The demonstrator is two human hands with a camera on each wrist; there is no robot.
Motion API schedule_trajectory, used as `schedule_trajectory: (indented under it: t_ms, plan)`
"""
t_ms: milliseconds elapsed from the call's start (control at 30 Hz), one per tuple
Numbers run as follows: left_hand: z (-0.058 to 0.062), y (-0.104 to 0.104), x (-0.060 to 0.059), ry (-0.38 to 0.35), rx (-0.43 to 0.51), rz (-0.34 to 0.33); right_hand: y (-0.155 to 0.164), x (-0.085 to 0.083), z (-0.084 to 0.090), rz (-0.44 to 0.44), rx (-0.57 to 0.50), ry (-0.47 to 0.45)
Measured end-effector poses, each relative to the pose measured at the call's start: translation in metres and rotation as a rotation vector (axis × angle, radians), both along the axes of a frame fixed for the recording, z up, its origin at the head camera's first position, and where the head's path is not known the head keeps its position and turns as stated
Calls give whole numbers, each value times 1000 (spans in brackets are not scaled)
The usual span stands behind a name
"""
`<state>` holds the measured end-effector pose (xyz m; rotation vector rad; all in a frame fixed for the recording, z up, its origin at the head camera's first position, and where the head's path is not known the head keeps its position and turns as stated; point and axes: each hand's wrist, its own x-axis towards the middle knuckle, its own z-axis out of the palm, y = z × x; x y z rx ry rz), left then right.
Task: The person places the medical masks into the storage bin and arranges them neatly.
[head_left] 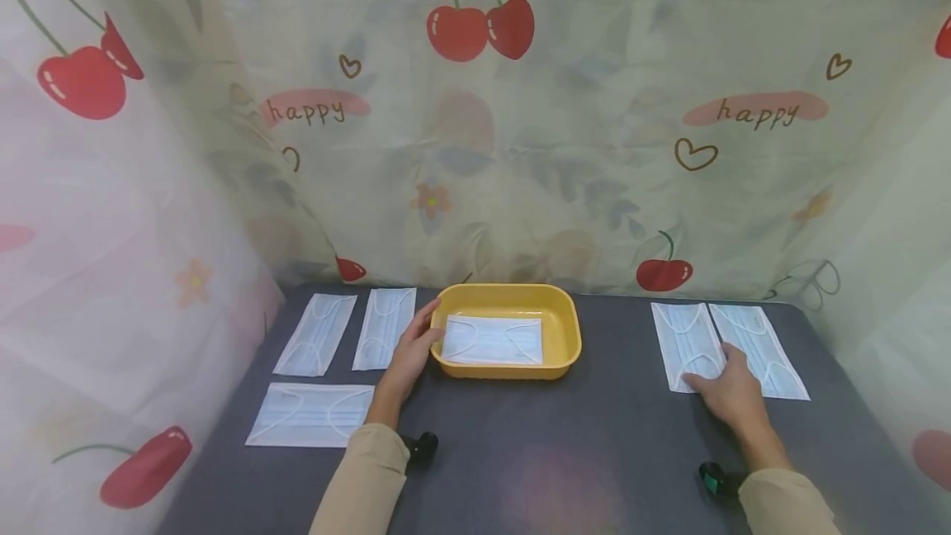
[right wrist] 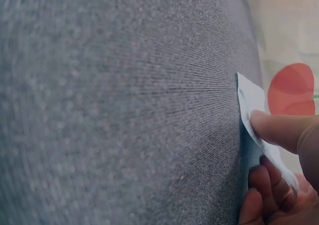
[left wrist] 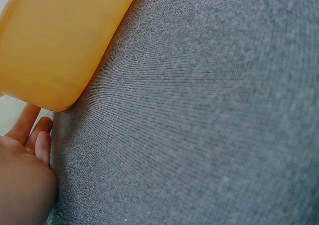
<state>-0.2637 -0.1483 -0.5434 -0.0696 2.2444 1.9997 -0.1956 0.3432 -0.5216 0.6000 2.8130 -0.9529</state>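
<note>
My left hand holds the left side of a yellow plastic basin, its thumb at the rim. Inside the basin lies a pale blue face mask with white ear loops. In the left wrist view, the fingers show beside the basin's corner. Over on the right, my right hand pinches the near end of another face mask. The right wrist view shows the thumb on top of that mask and fingers underneath, with the near edge lifted off the cloth.
Beside the pinched mask lies another mask. Three more masks lie flat on the left: one at far left, one near the basin, one sideways in front. A dark grey cloth covers the table; printed curtains enclose it.
</note>
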Motion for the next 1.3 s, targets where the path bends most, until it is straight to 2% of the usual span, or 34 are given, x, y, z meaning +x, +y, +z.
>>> schedule_trajectory:
  t_ms: [300, 500, 733, 1000, 1300]
  plan:
    - [-1, 0, -1, 4, -1, 0, 5, 4, -6, -7, 24, 155]
    - [-1, 1, 0, 4, -3, 2, 5, 9, -5, -2, 78, 257]
    - [-1, 1, -1, -17, -19, 5, 2, 11, 2, -49, 34, 349]
    - [0, 1, 0, -16, -22, 0, 1, 10, 5, -105, -41, 392]
    - [2, 2, 1, -9, -32, 3, 3, 6, 13, -135, -160, 352]
